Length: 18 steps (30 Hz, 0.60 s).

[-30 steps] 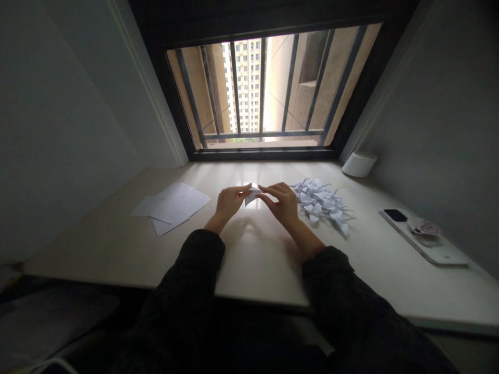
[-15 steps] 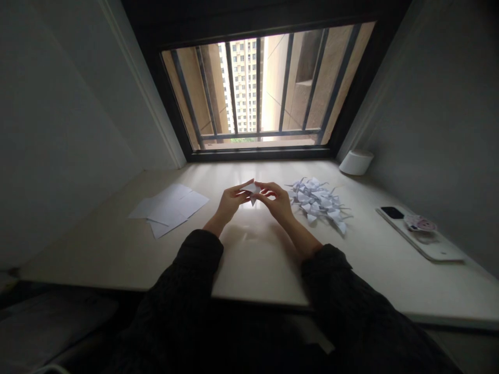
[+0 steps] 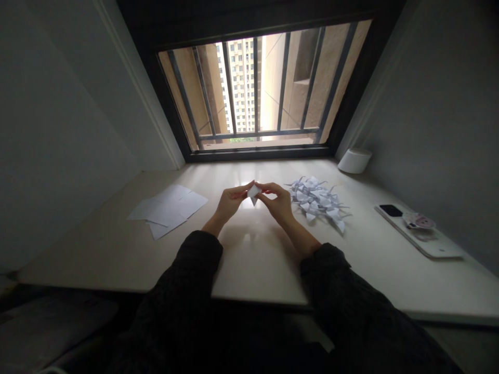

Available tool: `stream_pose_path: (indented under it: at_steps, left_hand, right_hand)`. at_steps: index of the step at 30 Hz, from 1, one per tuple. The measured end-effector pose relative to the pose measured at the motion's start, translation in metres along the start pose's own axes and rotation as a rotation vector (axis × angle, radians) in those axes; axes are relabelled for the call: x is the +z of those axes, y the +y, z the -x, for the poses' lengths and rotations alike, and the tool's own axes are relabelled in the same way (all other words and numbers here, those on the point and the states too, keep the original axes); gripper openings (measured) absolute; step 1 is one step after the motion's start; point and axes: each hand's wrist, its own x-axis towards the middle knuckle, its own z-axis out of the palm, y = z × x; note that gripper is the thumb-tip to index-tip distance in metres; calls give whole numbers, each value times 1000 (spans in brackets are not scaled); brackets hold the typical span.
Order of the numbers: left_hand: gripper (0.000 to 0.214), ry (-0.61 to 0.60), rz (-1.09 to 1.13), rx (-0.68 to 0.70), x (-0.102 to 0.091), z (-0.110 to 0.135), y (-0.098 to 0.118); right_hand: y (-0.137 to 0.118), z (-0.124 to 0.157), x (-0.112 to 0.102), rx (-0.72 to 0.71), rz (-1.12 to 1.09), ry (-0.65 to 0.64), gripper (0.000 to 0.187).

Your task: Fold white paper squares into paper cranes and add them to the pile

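1. Pinching folded paper at the person's twelve o'clock; left hand, right hand, fingertips closed on its edges;
2. Light, even pressure should sharpen creases; paper pile at one o'clock.

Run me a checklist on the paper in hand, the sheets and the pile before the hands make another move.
1. Folded paper held from both sides: ok, fingers of the left hand and right hand are on it.
2. Crease sharpness: cannot tell, too small in view.
3. Flat sheets away from the hands: ok, they lie to the left.
4. Flat sheets squared up: not ok, they overlap askew.
5. Gap between right hand and pile of folded pieces: cannot tell, they nearly meet in this view.
6. Phone away from the hands: ok, far right.
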Motion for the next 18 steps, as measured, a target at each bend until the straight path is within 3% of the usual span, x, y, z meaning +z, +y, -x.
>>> stream_pose_path:
  at_steps: [6, 11, 18]
  left_hand:
    - [40, -62, -437, 200, -8, 4, 4]
    - [54, -51, -834, 419, -7, 10, 12]
    - [27, 134, -805, 569, -1, 9, 7]
  right_hand:
    - [2, -1, -1, -14, -16, 20, 23]
    - [3, -1, -2, 37, 19, 21, 22]
    - [4, 0, -2, 48, 124, 12, 21]
